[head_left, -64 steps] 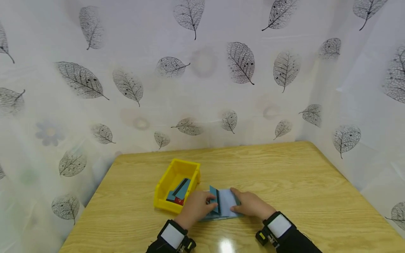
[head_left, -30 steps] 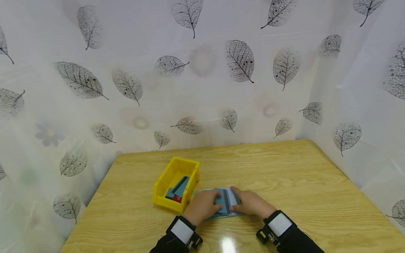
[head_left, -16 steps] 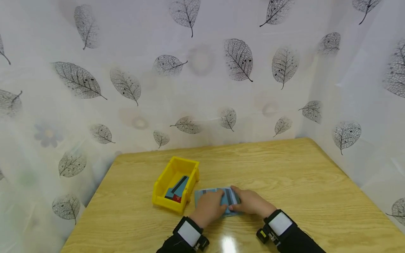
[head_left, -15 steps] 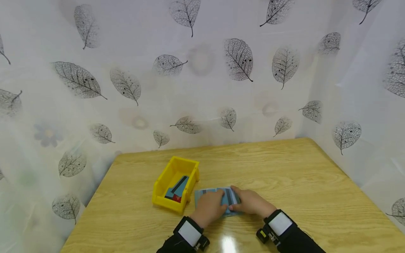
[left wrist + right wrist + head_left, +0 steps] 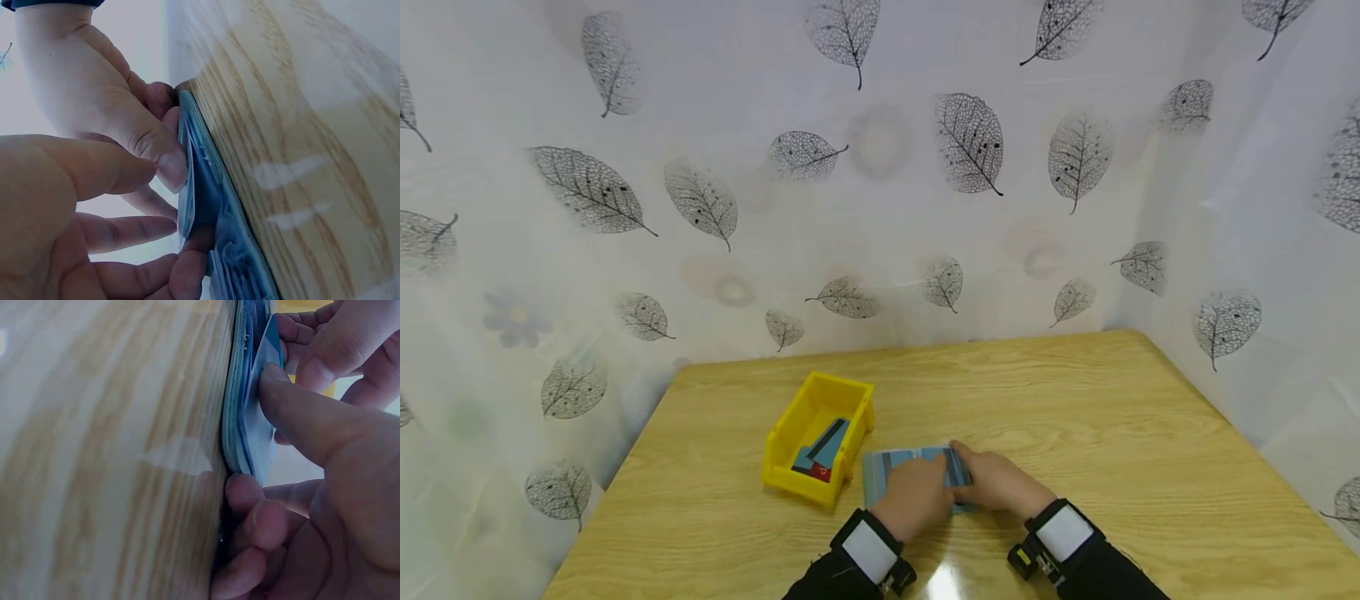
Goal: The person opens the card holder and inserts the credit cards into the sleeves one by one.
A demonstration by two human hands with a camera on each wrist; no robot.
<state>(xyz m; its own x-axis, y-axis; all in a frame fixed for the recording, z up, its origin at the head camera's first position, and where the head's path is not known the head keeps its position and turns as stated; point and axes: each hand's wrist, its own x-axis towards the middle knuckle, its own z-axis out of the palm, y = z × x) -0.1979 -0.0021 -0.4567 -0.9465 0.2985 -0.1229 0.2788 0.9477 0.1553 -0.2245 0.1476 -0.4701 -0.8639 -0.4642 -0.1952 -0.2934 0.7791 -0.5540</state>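
Tucking, seemingly, striped blue card (image 5: 959,473) into flat plastic holder (image 5: 871,480); right hand (image 5: 997,482) grips right edge; left hand (image 5: 917,494): hold unclear; needs push right.

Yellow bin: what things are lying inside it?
Overlapping blue cards, the top one dark-striped, and a red patch are visible; whatever lies under them is covered.

Worktop (image 5: 1037,400): yellow-tan, streaky wood grain; curtain (image 5: 895,225) past its far edge is greyish white, black skeleton-leaf prints. Card folder (image 5: 874,482): pale blue and teal, dark stripes. Bin (image 5: 797,487) toward worktop's left edge: solid yellow; blue cards (image 5: 832,442) inside, one dark-striped, plus a red patch (image 5: 820,472). Sleeves (image 5: 1105,567) black.
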